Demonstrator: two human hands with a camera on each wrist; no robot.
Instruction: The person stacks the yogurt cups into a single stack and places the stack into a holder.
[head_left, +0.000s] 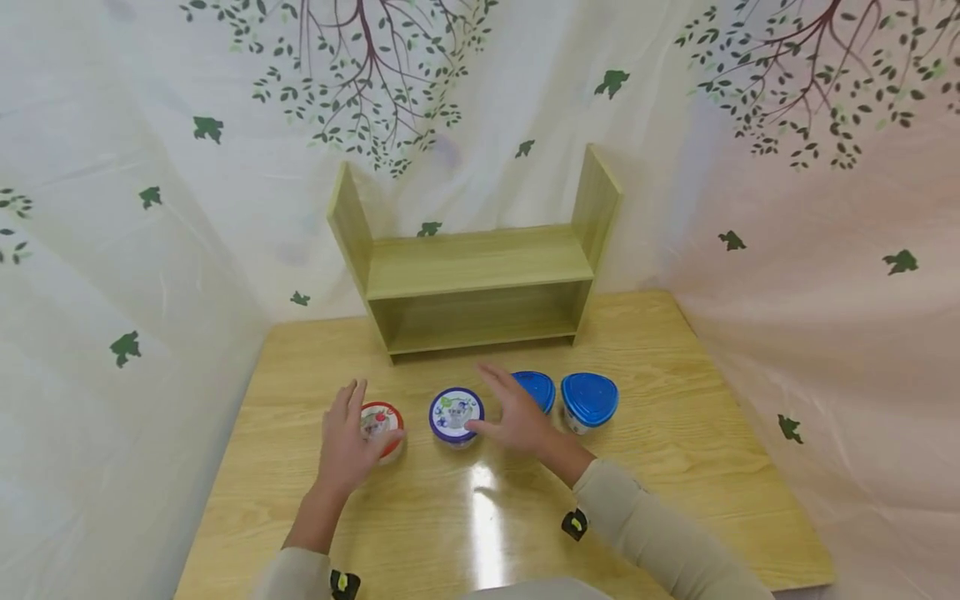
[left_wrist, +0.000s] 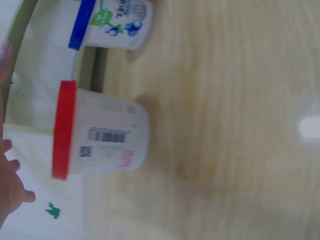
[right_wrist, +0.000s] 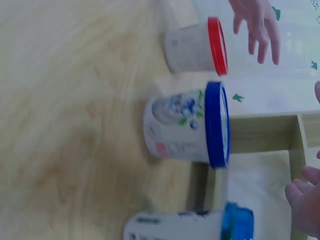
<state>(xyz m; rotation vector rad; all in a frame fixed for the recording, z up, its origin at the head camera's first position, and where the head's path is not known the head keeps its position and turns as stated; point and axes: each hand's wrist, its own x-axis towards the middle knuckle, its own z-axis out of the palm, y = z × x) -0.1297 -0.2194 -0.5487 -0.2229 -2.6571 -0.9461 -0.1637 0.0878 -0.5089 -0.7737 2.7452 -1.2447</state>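
Note:
My left hand [head_left: 348, 446] hovers over a tub with a red lid [head_left: 381, 421], fingers spread and holding nothing. In the left wrist view this red-lidded tub [left_wrist: 110, 132] stands upright on the table with a barcode on its side. My right hand [head_left: 517, 421] is held above the table, its thumb over the edge of a blueberry-printed tub with a dark blue rim [head_left: 453, 414]. Whether the thumb touches that lid I cannot tell. Partly behind the right hand is a container with a bright blue lid [head_left: 536, 387]; a second blue-lidded container [head_left: 590, 398] stands to its right.
Behind the containers, a two-level wooden shelf [head_left: 480, 260] stands at the back of the table [head_left: 660, 467]. White cloth with printed branches and leaves [head_left: 480, 100] hangs behind and at both sides. A bright glare [head_left: 483, 525] lies on the tabletop.

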